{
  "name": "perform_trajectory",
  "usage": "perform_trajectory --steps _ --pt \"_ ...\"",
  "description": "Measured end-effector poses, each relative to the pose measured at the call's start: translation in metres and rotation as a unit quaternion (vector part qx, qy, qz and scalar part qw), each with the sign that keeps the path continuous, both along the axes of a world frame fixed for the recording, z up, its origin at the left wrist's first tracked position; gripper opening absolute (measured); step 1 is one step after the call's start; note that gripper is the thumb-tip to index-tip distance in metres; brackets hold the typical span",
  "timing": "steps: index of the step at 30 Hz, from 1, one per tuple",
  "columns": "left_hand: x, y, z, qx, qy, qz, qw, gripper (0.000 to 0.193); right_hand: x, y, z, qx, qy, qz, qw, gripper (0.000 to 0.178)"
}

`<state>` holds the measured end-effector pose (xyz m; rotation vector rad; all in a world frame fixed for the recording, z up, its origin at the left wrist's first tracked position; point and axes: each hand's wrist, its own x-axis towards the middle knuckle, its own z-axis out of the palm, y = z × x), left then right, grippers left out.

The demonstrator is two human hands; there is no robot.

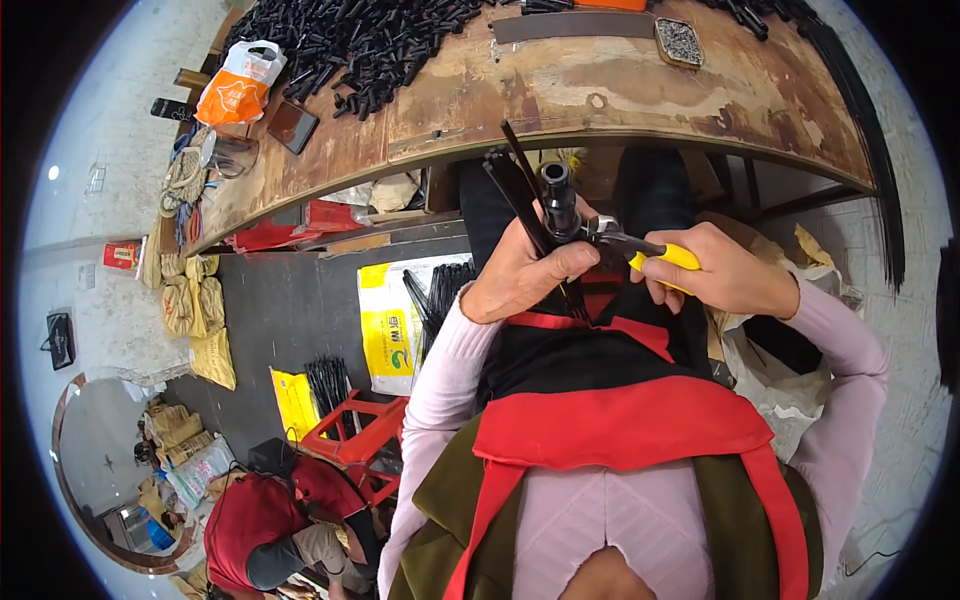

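Note:
Closed around a bundle of thin black rods (512, 190) and a ridged black tube (557, 192), which look like an umbrella frame, is my left hand (525, 272). The tube's round hollow end points up, and the rods slant up to its left. My right hand (735, 268) grips pliers with yellow handles (682, 257). Their metal jaws reach the base of the tube, beside my left thumb. Whether the jaws pinch anything there is too small to tell. Both hands are above my lap, just short of the table edge.
A worn wooden table (640, 95) curves across the far side, bearing a heap of black tubular parts (370, 45), a tin of small metal pieces (679, 43), a phone (292, 127) and a plastic bag (240, 82). Behind my left arm, a person in red (270, 525) bends near a red stool (365, 435).

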<state>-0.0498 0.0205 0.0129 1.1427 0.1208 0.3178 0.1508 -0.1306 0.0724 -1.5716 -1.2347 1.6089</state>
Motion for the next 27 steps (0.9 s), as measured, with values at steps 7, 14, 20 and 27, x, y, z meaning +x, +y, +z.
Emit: perform_trajectory --steps 7,14,20,27 --pt "-0.003 -0.001 -0.002 0.001 -0.005 -0.022 1.0 0.035 0.003 0.002 0.003 0.027 0.061 0.036 0.997 0.032" --pt "-0.004 0.0 -0.004 -0.022 -0.005 -0.021 1.0 0.037 0.002 0.005 -0.006 -0.121 0.23 0.095 0.961 0.039" --pt "-0.001 0.003 0.0 0.026 -0.008 -0.053 0.998 0.033 0.014 0.006 -0.002 -0.242 0.344 0.112 0.9 0.046" --pt "-0.019 -0.032 0.009 0.069 0.035 0.01 0.997 0.032 0.009 -0.01 0.035 -0.31 0.245 0.122 0.91 0.044"
